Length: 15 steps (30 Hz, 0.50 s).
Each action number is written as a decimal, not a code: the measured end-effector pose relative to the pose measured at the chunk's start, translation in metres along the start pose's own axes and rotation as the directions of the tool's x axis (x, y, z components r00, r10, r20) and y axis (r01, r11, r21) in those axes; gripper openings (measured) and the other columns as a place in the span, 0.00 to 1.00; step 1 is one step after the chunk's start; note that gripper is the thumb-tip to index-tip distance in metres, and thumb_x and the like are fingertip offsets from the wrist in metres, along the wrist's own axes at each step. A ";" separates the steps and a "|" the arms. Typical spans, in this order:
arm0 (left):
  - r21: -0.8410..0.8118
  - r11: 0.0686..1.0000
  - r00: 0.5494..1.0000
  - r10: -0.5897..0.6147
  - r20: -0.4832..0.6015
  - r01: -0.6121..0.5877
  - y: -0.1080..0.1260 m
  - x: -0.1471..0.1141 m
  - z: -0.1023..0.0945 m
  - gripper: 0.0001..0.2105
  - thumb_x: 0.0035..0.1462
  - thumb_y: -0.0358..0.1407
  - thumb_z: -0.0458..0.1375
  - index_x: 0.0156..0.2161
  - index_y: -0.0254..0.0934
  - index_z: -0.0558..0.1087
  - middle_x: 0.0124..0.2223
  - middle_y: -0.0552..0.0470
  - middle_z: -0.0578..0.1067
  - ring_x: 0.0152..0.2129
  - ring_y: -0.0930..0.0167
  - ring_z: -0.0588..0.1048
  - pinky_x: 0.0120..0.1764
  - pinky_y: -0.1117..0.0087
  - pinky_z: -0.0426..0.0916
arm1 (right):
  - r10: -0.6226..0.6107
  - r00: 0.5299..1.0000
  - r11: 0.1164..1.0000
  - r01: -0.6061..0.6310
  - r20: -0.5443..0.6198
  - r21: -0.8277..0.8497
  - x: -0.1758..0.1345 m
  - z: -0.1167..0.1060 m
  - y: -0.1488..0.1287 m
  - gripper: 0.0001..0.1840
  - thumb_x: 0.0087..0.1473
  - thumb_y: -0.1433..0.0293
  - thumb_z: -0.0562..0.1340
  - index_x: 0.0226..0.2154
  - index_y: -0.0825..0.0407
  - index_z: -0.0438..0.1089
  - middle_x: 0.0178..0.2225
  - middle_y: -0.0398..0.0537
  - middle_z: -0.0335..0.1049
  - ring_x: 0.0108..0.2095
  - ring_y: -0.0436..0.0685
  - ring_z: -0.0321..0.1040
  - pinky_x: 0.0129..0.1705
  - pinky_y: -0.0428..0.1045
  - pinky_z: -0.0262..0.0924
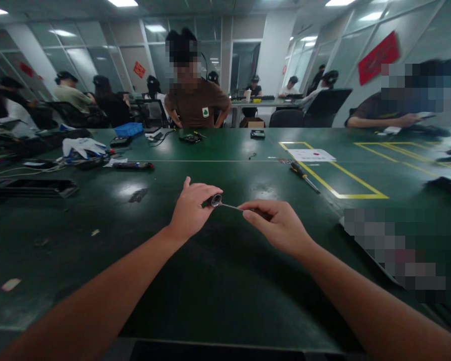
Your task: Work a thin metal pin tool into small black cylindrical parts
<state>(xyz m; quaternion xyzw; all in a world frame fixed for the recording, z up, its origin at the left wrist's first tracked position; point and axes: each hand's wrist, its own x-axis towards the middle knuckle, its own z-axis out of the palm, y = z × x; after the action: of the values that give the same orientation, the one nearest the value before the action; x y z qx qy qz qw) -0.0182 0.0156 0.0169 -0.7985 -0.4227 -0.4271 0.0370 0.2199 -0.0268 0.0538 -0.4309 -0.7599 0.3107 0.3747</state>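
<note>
Above the green table point(225, 301), my left hand point(190, 210) is closed around a small dark cylindrical part point(216, 199). Its round, metal-rimmed open end faces me; the rest of its body is hidden by my fingers. My right hand point(280, 223) grips a thin metal tool point(231, 206) with a slender straight shaft. The tool's tip meets or nearly meets the rim of the part; whether it goes inside I cannot tell. My right fingers cover the tool's handle, so its exact kind does not show.
A black-and-yellow screwdriver point(304, 177) lies beyond my right hand, near a paper sheet point(311, 155) and yellow tape point(361, 196). White gloves point(84, 148), a blue bin point(129, 129) and a dark tube-like tool point(131, 165) are at left. A person point(197, 103) stands across the table.
</note>
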 end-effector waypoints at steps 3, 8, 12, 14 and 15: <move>0.041 0.998 0.998 -0.049 0.040 0.048 -0.001 0.001 -0.002 0.12 0.61 0.36 0.64 0.50 0.44 0.75 0.49 0.51 0.80 0.47 0.63 0.77 0.66 0.39 0.51 | 0.004 0.998 0.989 0.005 -0.060 0.151 -0.002 0.005 0.001 0.12 0.59 0.64 0.63 0.45 0.50 0.69 0.22 0.37 0.64 0.21 0.50 0.57 0.24 0.46 0.51; 0.065 0.996 0.996 -0.058 0.074 0.053 -0.004 0.001 -0.004 0.10 0.65 0.35 0.59 0.51 0.41 0.71 0.48 0.49 0.78 0.47 0.63 0.75 0.64 0.42 0.56 | 0.013 0.967 0.967 0.053 -0.255 0.250 0.003 0.005 0.008 0.06 0.58 0.67 0.62 0.39 0.49 0.66 0.29 0.40 0.66 0.26 0.50 0.61 0.28 0.47 0.56; 0.049 0.995 0.984 -0.090 0.155 0.084 -0.009 0.000 0.002 0.08 0.64 0.33 0.59 0.48 0.42 0.71 0.46 0.50 0.77 0.45 0.62 0.76 0.64 0.37 0.54 | 0.064 0.957 0.985 -0.015 -0.283 0.171 0.006 0.005 0.012 0.08 0.58 0.65 0.65 0.39 0.51 0.73 0.30 0.44 0.71 0.28 0.52 0.66 0.30 0.48 0.61; 0.035 0.994 0.978 -0.105 0.178 0.100 -0.011 0.000 0.005 0.08 0.64 0.34 0.59 0.47 0.42 0.71 0.46 0.50 0.78 0.45 0.62 0.76 0.64 0.35 0.53 | 0.053 0.960 0.987 -0.008 -0.275 0.162 0.005 0.007 0.011 0.11 0.59 0.64 0.65 0.42 0.52 0.75 0.30 0.45 0.74 0.29 0.53 0.69 0.32 0.50 0.64; 0.032 0.995 0.978 -0.103 0.181 0.099 -0.012 0.000 0.006 0.07 0.64 0.34 0.59 0.47 0.42 0.71 0.46 0.50 0.78 0.45 0.62 0.76 0.64 0.35 0.53 | 0.043 0.962 0.989 -0.003 -0.271 0.149 0.004 0.007 0.010 0.13 0.59 0.62 0.64 0.44 0.52 0.76 0.30 0.46 0.75 0.29 0.54 0.70 0.32 0.50 0.65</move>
<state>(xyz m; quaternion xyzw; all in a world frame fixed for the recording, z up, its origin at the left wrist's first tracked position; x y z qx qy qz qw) -0.0226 0.0253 0.0094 -0.8113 -0.4693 -0.3485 -0.0146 0.2167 -0.0199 0.0428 -0.4497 -0.6708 0.3078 0.5030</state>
